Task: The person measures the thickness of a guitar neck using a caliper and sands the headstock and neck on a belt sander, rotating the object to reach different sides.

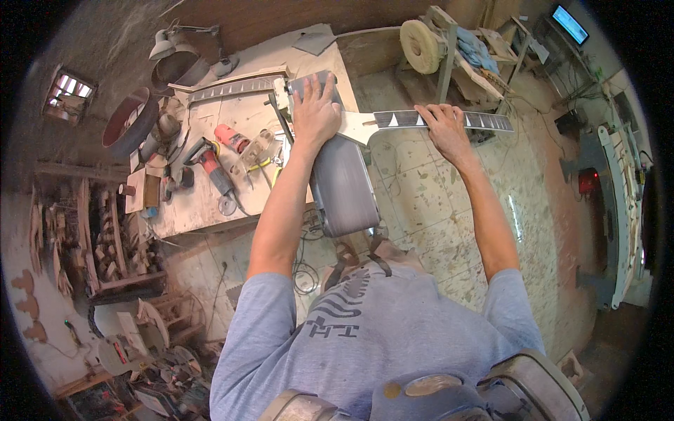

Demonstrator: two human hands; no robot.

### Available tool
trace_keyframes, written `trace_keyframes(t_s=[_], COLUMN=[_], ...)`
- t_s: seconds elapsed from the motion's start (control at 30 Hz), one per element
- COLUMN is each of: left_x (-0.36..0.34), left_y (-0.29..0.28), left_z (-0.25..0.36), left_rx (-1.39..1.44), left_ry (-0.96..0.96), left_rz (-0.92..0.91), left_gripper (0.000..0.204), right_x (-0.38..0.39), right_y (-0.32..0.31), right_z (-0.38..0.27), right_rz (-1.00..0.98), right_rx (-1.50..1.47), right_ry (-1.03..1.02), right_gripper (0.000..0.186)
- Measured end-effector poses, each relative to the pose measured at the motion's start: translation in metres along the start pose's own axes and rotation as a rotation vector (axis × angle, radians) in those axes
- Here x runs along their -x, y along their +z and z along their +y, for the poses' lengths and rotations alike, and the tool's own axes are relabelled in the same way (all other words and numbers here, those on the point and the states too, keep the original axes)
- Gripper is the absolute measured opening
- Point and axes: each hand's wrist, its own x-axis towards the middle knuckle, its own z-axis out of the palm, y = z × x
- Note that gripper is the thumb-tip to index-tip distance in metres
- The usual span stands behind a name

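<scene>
A guitar neck (397, 120) lies crosswise over a belt sander (346, 193), with its dark fretboard and pale triangular inlays facing up. Its pale wooden headstock (358, 128) rests over the sander's grey belt. My left hand (317, 112) lies flat across the headstock end, fingers stretched out and spread toward the far end of the sander; part of the headstock is hidden beneath it. Farther right, my right hand (446, 132) is closed round the neck about midway along the fretboard. The fretboard's free end sticks out to the right, past this hand.
Left of the sander, a wooden workbench (246, 200) carries an angle grinder (214, 172), a red power tool (230, 138), another inlaid fretboard (235, 90) and a desk lamp (163, 45). Cables (303, 277) lie on the tiled floor. A wooden rack with a round pad (419, 47) stands behind.
</scene>
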Motion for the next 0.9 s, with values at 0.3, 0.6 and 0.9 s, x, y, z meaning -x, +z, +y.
trace_keyframes(t_s=[0.3,0.6,0.9], left_x=[0.007,0.015,0.005], left_y=[-0.002,-0.009,0.000], left_z=[-0.002,-0.019,-0.001], left_rx=[-0.034,-0.062,-0.054], left_ry=[-0.066,-0.099,-0.040], left_rz=[-0.041,-0.016,-0.038], left_gripper=[0.075,0.072,0.073], right_x=[-0.018,-0.031,-0.014], right_y=[0.004,0.009,-0.007], right_z=[0.003,-0.012,0.002], right_rz=[-0.015,-0.020,-0.078], right_rx=[0.013,-0.021,0.000], right_ry=[-0.030,-0.058,-0.012], right_gripper=[0.050,0.050,0.055])
